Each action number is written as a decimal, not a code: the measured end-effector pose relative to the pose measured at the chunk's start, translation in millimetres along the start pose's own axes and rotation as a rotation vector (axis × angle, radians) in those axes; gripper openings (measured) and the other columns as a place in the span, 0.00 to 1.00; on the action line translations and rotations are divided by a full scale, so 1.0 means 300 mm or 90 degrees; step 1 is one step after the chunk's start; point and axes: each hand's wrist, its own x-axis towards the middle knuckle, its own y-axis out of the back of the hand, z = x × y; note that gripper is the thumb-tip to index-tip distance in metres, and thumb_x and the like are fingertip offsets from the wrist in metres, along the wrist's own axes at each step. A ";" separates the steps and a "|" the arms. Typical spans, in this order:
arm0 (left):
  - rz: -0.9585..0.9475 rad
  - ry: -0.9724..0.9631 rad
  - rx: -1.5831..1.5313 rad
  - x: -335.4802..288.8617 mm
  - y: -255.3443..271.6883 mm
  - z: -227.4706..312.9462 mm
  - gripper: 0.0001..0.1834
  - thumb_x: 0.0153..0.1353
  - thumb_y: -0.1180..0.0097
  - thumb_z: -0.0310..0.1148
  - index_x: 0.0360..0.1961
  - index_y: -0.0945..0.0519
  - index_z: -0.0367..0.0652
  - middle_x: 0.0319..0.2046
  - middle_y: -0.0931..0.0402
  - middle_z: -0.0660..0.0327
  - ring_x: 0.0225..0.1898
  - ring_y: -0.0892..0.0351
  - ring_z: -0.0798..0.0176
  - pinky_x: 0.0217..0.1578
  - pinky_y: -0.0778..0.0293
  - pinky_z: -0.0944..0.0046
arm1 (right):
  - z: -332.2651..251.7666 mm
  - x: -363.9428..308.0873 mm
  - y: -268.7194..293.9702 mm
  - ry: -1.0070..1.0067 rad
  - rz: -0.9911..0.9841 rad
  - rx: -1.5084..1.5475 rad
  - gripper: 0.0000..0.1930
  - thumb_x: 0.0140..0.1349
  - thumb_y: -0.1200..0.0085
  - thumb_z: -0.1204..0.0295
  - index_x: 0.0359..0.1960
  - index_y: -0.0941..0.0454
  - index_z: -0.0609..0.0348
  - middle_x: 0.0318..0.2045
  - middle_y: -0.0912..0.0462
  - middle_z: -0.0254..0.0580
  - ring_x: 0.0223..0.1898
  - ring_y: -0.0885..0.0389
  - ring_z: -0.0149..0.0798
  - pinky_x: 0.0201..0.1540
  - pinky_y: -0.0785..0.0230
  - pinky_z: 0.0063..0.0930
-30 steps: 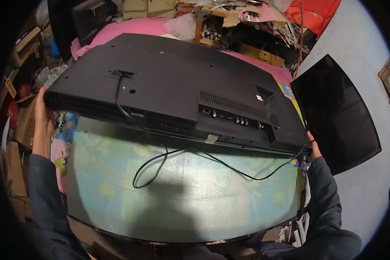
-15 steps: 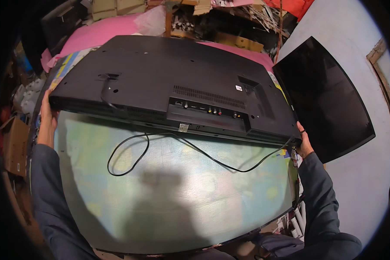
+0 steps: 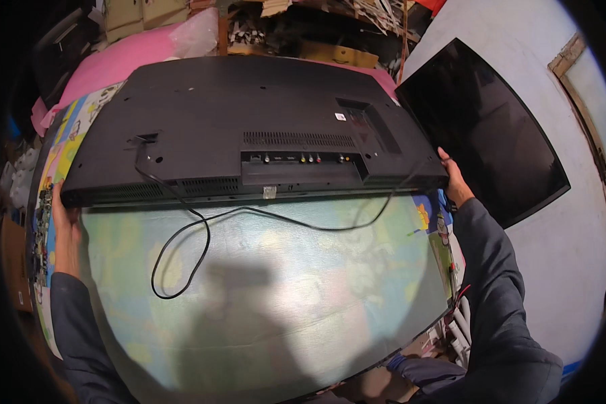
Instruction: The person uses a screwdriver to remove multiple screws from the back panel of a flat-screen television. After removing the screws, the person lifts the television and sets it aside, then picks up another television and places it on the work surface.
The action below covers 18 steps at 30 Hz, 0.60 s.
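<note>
A large black flat-screen television (image 3: pixel 215 111) spans the table, its back with ports and vents facing up. My left hand (image 3: pixel 64 232) grips its near left corner, fingers partly hidden under the edge. At the near right corner, my right hand (image 3: pixel 455 178) is closed on the casing, thumb along the side. From the back, a thin black power cable (image 3: pixel 283 224) trails over the near edge and loops on the foam sheet. Pale translucent foam (image 3: pixel 316 296) covers the tabletop in front of the television. The screen side is hidden.
Another black screen (image 3: pixel 495 135) leans against the pale wall (image 3: pixel 565 222) at the right. Green circuit boards (image 3: pixel 44 229) lie along the table's left edge. Pink foam (image 3: pixel 124 60) and a clear plastic bag (image 3: pixel 196 35) are behind. A cardboard box (image 3: pixel 15 259) stands at the left.
The television has levelled out from its tilt, its left end now nearer me. Both hands moved with it, still at its corners. The view has shifted a little to the right.
</note>
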 end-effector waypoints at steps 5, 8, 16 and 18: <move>0.012 -0.006 -0.015 0.014 -0.001 -0.025 0.29 0.67 0.45 0.50 0.64 0.29 0.49 0.57 0.24 0.65 0.55 0.24 0.63 0.57 0.32 0.63 | 0.025 0.076 0.016 -0.038 0.118 -0.032 0.20 0.67 0.49 0.50 0.44 0.17 0.53 0.34 0.13 0.38 0.35 0.16 0.35 0.41 0.27 0.25; 0.015 -0.024 -0.002 0.003 0.054 -0.003 0.29 0.67 0.46 0.50 0.65 0.29 0.50 0.58 0.25 0.65 0.56 0.25 0.63 0.58 0.32 0.64 | 0.029 0.030 -0.090 -0.022 0.124 0.006 0.24 0.62 0.44 0.45 0.36 0.17 0.56 0.29 0.14 0.40 0.30 0.16 0.36 0.37 0.27 0.25; 0.050 -0.019 0.056 0.006 -0.026 -0.083 0.28 0.67 0.46 0.51 0.64 0.27 0.50 0.59 0.26 0.65 0.57 0.26 0.64 0.59 0.35 0.65 | 0.058 0.168 0.035 -0.081 0.178 -0.029 0.30 0.61 0.43 0.42 0.37 0.19 0.64 0.31 0.15 0.47 0.33 0.17 0.41 0.38 0.27 0.32; 0.077 -0.031 0.101 -0.022 -0.011 -0.057 0.29 0.66 0.45 0.51 0.64 0.27 0.49 0.60 0.26 0.65 0.56 0.26 0.64 0.59 0.35 0.66 | 0.065 0.149 -0.057 -0.038 0.216 -0.035 0.29 0.63 0.44 0.44 0.39 0.19 0.64 0.33 0.15 0.46 0.35 0.16 0.40 0.39 0.26 0.32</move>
